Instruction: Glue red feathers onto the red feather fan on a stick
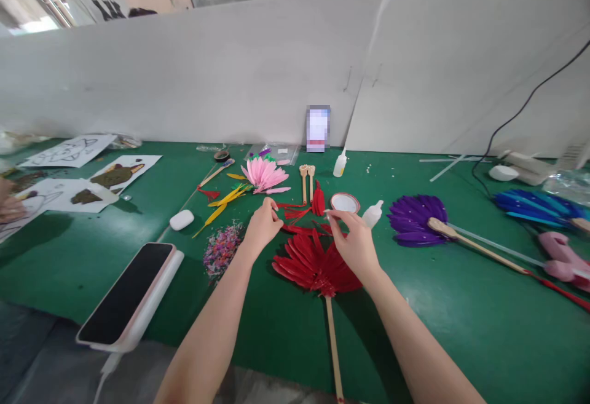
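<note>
A red feather fan (318,262) lies between my forearms, its wooden handle (332,342) pointing toward me. My left hand (263,227) is closed in a pinch above the table, left of some loose red feathers (299,229); whatever its fingertips hold is too small to make out. Over the fan's right side, my right hand (354,241) pinches too, with a tiny pale bit at the fingertips that I cannot identify. Just beyond the hands are a red-rimmed white dish (345,203), a white squeeze bottle (372,213), a red feather piece (318,198) and two wooden sticks (304,184) with red tassels.
Pink feathers (265,175), yellow feathers (224,201) and a heap of colourful bits (223,249) lie left. A large phone (129,293) is near the front edge. Purple (417,219) and blue (537,207) fans lie right. Another person's hand (10,202) is far left.
</note>
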Available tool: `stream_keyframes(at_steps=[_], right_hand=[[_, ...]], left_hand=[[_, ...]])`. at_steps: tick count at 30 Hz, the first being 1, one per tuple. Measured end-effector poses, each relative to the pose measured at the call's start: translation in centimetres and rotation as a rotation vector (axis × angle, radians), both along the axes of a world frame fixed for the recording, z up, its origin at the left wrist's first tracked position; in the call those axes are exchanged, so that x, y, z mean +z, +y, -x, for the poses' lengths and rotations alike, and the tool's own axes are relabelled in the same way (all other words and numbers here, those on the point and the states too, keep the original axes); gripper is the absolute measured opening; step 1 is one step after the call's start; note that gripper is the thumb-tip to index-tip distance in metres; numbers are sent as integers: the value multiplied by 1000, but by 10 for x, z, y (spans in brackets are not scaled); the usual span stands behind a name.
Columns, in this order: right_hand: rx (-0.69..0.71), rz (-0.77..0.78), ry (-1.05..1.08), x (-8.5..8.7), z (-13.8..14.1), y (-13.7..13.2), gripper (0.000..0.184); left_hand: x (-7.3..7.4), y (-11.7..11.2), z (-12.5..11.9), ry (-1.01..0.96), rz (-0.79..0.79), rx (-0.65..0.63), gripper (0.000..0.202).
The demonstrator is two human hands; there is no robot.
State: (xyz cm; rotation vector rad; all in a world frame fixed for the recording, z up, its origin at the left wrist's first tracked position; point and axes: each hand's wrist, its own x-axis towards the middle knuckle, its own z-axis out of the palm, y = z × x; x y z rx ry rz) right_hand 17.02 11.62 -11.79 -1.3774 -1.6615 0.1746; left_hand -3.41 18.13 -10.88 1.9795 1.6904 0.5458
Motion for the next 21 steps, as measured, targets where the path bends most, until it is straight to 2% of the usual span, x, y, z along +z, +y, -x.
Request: stream_keyframes(at_steps=[3, 7, 10, 15, 21], right_hand=[[-1, -3, 1, 1, 0, 0, 20], [-15, -4, -1, 2, 0, -1, 19], [-20, 1, 3, 3, 0, -1, 19], [-31, 14, 11, 5, 1, -2, 20], [-36, 90, 160, 10, 1, -3, 22]], left_hand=[[4, 2, 4, -10, -9, -39, 23], [12, 0, 12, 43, -15, -225, 32], [9, 0, 16, 119, -46, -320, 32], [0, 4, 17, 85, -78, -329, 20], [6, 6, 17, 44, -83, -249, 12]])
